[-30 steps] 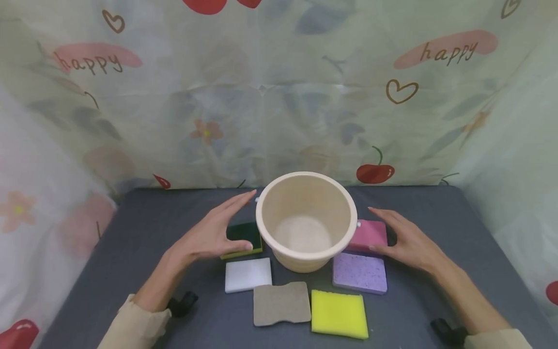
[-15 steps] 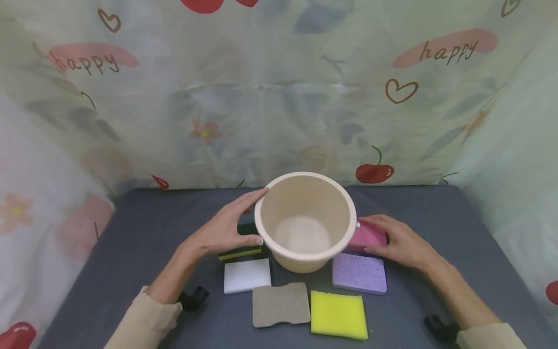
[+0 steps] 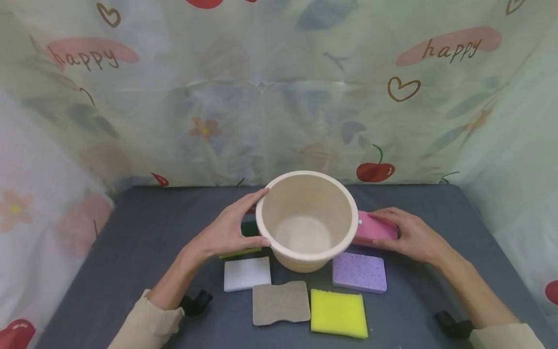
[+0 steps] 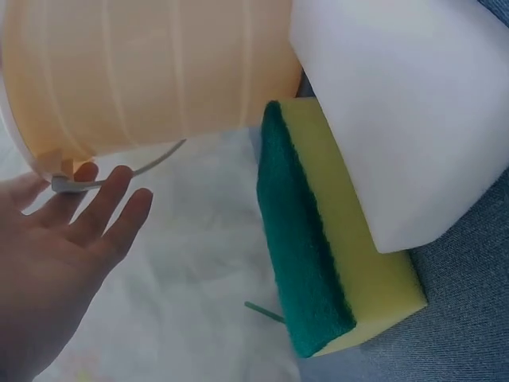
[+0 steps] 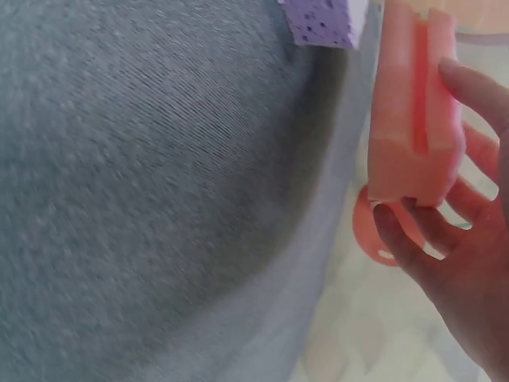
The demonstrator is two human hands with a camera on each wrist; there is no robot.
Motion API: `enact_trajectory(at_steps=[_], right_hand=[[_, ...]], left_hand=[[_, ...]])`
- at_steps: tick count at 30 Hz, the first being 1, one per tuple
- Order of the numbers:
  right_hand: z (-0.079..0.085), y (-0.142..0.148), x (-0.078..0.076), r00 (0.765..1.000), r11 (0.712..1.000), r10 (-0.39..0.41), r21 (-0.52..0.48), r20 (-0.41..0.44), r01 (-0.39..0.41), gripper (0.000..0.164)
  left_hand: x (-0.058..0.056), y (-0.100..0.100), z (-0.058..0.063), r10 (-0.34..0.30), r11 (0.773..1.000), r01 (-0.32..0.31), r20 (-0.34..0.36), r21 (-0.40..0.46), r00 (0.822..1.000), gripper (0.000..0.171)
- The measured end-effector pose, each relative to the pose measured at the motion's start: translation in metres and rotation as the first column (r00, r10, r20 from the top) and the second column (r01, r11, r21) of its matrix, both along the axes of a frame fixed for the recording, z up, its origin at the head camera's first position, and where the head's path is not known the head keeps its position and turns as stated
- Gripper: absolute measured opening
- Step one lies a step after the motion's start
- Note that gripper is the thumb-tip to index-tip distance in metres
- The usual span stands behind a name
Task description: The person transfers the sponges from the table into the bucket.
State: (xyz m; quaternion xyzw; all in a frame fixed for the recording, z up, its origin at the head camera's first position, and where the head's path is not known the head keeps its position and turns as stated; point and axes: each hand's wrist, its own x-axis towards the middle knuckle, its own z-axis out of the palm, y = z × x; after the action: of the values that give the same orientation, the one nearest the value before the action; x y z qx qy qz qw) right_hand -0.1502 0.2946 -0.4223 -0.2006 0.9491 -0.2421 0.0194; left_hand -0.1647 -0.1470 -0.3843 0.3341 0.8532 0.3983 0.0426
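Note:
A cream plastic bucket (image 3: 305,255) stands upright near the back of the table, its open top toward the head camera. My left hand (image 3: 224,231) holds its left side, thumb at the front of the rim and fingers farther back. A thin handle (image 4: 159,161) passes by those fingers in the left wrist view. To the right of the bucket, my right hand (image 3: 414,236) grips a pink sponge (image 3: 372,230) by its right end. That sponge shows a groove along one side in the right wrist view. Behind my left thumb is a green and yellow scouring sponge (image 4: 306,239), partly hidden.
In front of the bucket lie a white sponge (image 3: 247,274), a grey wavy-edged pad (image 3: 281,304), a yellow sponge (image 3: 339,314) and a speckled purple sponge (image 3: 359,273). The dark cloth-covered table (image 3: 183,203) ends at a printed curtain (image 3: 261,121).
My left hand has moved right onto the bucket's rim. My right hand has reached in and taken hold of the pink sponge, which has shifted slightly right.

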Motion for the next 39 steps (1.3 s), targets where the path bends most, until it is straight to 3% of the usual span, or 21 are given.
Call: enact_trajectory(at_steps=[12,19,28,39], right_hand=[[0.036,0.006,0.003,0.998,0.999,-0.043,-0.006,-0.05,0.043,0.07],[0.054,0.008,0.004,0.992,1.0,-0.01,0.016,-0.127,0.012,0.067],[0.079,0.009,0.005,0.968,0.999,0.048,0.033,-0.246,-0.042,0.065],[0.104,0.006,0.007,0.967,1.0,-0.012,0.016,-0.254,0.017,0.068]], left_hand=[[-0.002,0.004,0.004,-0.012,0.997,0.007,0.066,0.072,0.998,0.101],[0.002,0.006,0.003,0.004,0.996,-0.011,0.077,0.088,0.997,0.101],[0.004,0.008,0.0,-0.023,0.99,0.003,0.141,0.142,0.99,0.104],[0.005,0.008,-0.002,-0.006,0.992,-0.011,0.131,0.128,0.991,0.107]])
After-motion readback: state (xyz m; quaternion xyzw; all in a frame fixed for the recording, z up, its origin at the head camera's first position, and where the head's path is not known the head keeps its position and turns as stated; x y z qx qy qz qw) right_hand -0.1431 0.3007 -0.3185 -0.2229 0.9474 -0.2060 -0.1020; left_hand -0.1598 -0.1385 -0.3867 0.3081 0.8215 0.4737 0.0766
